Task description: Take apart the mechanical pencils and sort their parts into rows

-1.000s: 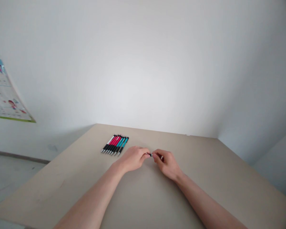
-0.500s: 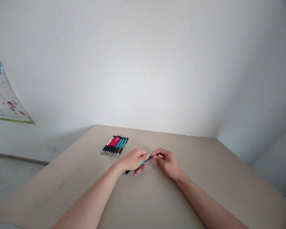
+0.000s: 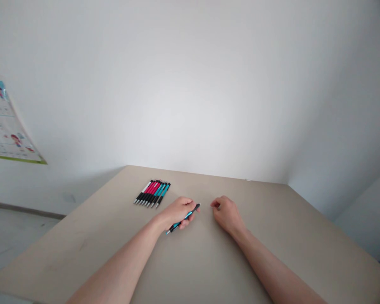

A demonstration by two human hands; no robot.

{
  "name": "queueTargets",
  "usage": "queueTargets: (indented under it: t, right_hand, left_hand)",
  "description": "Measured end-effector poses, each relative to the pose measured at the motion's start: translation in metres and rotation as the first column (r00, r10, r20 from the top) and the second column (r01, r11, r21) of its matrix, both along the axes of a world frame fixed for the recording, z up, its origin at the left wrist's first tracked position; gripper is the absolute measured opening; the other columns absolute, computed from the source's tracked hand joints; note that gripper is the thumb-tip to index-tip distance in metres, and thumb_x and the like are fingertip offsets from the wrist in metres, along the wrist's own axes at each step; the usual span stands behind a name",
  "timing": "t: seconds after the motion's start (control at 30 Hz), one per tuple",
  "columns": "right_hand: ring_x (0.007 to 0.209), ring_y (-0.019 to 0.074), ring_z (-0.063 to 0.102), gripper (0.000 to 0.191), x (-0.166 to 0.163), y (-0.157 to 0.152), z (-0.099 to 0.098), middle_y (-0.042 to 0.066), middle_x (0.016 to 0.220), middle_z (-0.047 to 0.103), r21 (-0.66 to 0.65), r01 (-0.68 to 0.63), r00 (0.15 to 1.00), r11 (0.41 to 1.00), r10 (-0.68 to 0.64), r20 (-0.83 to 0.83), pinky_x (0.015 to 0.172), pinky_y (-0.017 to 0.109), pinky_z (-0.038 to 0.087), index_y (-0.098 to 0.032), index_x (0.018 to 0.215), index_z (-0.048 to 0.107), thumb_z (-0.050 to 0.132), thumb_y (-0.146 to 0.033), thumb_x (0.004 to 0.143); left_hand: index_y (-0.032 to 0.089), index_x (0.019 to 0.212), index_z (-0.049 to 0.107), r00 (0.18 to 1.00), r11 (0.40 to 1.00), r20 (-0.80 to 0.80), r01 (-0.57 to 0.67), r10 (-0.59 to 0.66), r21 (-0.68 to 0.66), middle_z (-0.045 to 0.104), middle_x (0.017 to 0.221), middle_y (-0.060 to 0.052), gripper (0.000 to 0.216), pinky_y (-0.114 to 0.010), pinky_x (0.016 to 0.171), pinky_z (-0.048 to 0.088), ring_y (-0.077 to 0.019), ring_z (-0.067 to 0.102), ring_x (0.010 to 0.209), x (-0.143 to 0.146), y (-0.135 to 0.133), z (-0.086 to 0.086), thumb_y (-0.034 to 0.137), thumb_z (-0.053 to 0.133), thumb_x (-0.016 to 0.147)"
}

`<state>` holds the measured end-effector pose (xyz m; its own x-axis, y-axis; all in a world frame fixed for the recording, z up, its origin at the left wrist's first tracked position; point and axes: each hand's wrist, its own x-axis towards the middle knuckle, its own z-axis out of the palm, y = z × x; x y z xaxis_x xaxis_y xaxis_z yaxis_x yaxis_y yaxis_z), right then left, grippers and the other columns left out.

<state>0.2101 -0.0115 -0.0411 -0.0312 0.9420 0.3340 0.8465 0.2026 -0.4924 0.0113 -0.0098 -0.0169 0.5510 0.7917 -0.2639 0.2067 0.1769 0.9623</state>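
Observation:
My left hand [image 3: 181, 211] is closed around a teal and black pen [image 3: 187, 215], which slants from lower left to upper right. Its far end pokes out past my thumb; the near end shows below my palm, where a second pen may lie alongside, though I cannot tell. A short gap to the right, my right hand [image 3: 227, 214] rests low over the table with its fingers curled together. Whatever they may hold is hidden. Beyond my left hand lies a row of several pens [image 3: 152, 193], white, red and teal with black grips, silver tips toward me.
The beige table [image 3: 190, 270] reaches back to a white wall [image 3: 190, 93]. A small white bit [image 3: 248, 180] sits at the table's back edge. On the wall at far left hangs a printed poster [image 3: 11, 126].
My right hand has come away from the pen's end and moved slightly right, its fingers curling in. The pen in my left hand has tilted a little steeper.

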Motion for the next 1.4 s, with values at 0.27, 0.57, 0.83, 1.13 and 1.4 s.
queueTargets:
  t: [0.27, 0.57, 0.83, 1.13, 1.4]
  right_hand:
    - [0.071, 0.0166, 0.057, 0.023, 0.0, 0.0, -0.003, 0.006, 0.076, 0.062, -0.018, -0.012, 1.0, 1.0, 0.012, -0.009, 0.067, 0.027, 0.04, -0.017, 0.077, 0.068, 0.049, -0.006, 0.07]
    - [0.076, 0.0171, 0.056, 0.032, -0.002, -0.006, 0.006, 0.006, 0.083, 0.061, 0.109, -0.016, 0.996, 0.994, 0.026, -0.087, 0.07, 0.027, 0.041, -0.016, 0.089, 0.065, 0.048, -0.005, 0.065]
    - [0.06, 0.0127, 0.049, 0.024, -0.018, -0.024, 0.028, 0.002, 0.066, 0.059, 0.161, -0.26, 0.947, 0.952, 0.284, -0.149, 0.058, 0.023, 0.034, -0.017, 0.07, 0.061, 0.045, -0.027, 0.085]
    - [0.052, 0.0108, 0.042, 0.036, -0.018, -0.021, 0.023, -0.001, 0.054, 0.049, 0.078, -0.275, 0.953, 0.958, 0.283, -0.112, 0.051, 0.022, 0.026, -0.016, 0.058, 0.054, 0.041, -0.033, 0.088]
    - [0.049, 0.0102, 0.041, 0.042, -0.019, -0.023, 0.024, -0.002, 0.051, 0.049, 0.025, -0.295, 0.945, 0.955, 0.296, -0.138, 0.05, 0.022, 0.025, -0.016, 0.062, 0.059, 0.036, -0.037, 0.091]
  left_hand:
    - [0.014, 0.093, 0.052, 1.0, 1.0, -0.004, 0.014, -0.014, 0.005, 0.046, 0.054, 0.006, 0.047, -0.016, 0.033, 0.023, -0.0036, 0.031, 0.032, 0.001, -0.001, 0.002, 0.058, 0.048, 0.077]
    - [0.014, 0.093, 0.054, 1.0, 1.0, 0.02, 0.019, -0.019, -0.024, 0.047, 0.057, 0.004, 0.041, -0.017, 0.036, 0.023, -0.0039, 0.032, 0.034, 0.0, 0.002, -0.001, 0.052, 0.049, 0.079]
    - [0.01, 0.076, 0.065, 0.979, 0.923, -0.177, 0.158, -0.1, 0.351, 0.046, 0.05, 0.003, 0.024, -0.019, 0.046, 0.028, -0.0074, 0.039, 0.046, -0.006, 0.002, 0.01, 0.029, 0.051, 0.079]
    - [0.017, 0.096, 0.069, 0.964, 0.733, -0.255, 0.12, 0.074, 0.67, 0.07, 0.087, -0.003, 0.022, -0.022, 0.068, 0.043, -0.0145, 0.059, 0.073, -0.001, 0.002, 0.007, 0.022, 0.056, 0.079]
    - [0.02, 0.096, 0.067, 0.953, 0.548, -0.285, 0.184, 0.103, 0.816, 0.067, 0.093, -0.002, 0.018, -0.022, 0.077, 0.041, -0.0145, 0.059, 0.086, -0.005, -0.003, 0.016, 0.02, 0.054, 0.084]
